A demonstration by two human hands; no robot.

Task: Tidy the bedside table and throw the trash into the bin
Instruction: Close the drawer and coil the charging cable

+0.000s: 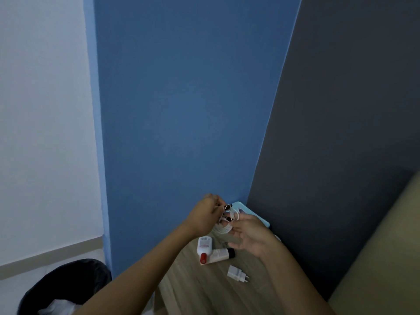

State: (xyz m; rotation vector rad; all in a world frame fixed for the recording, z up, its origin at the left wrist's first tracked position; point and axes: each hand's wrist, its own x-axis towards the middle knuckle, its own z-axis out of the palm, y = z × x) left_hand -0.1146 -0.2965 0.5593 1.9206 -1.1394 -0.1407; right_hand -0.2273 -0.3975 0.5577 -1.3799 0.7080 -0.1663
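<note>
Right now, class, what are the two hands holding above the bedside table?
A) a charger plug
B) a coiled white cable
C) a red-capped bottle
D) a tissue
B: the left hand and right hand hold the coiled white cable between them, while the bottle and plug lie on the table.

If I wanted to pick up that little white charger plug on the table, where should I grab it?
Probably pinch the charger plug by its blocky white body from above; it lies flat on the table with prongs sticking out lower right.

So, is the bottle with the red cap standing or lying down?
Lying down. The bottle rests on its side on the wooden table, red cap toward the camera.
</note>
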